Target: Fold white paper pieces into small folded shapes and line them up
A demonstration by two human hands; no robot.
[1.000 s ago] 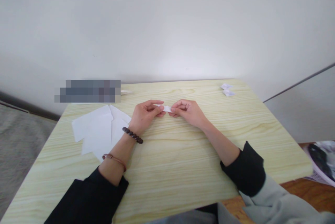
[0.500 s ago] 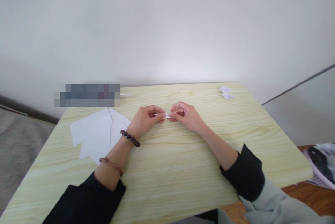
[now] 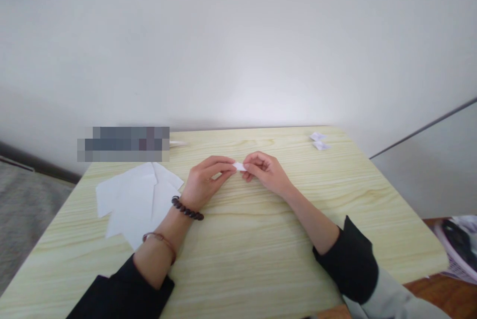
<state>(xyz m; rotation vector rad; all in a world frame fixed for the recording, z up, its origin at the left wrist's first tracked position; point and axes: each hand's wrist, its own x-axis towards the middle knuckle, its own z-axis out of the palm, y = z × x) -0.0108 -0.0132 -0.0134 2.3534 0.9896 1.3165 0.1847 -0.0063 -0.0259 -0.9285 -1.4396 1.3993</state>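
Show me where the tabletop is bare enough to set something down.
Bare: the tabletop between the black cuffs, and right of the right hand, nearer than the two folded papers. Crowded: left of the left hand, where white sheets spread.

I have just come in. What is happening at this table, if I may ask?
A person's left hand and right hand are pinching a small piece of white paper between them, over the table. Loose white sheets lie overlapping on the left, and two small folded papers lie toward the far right corner.
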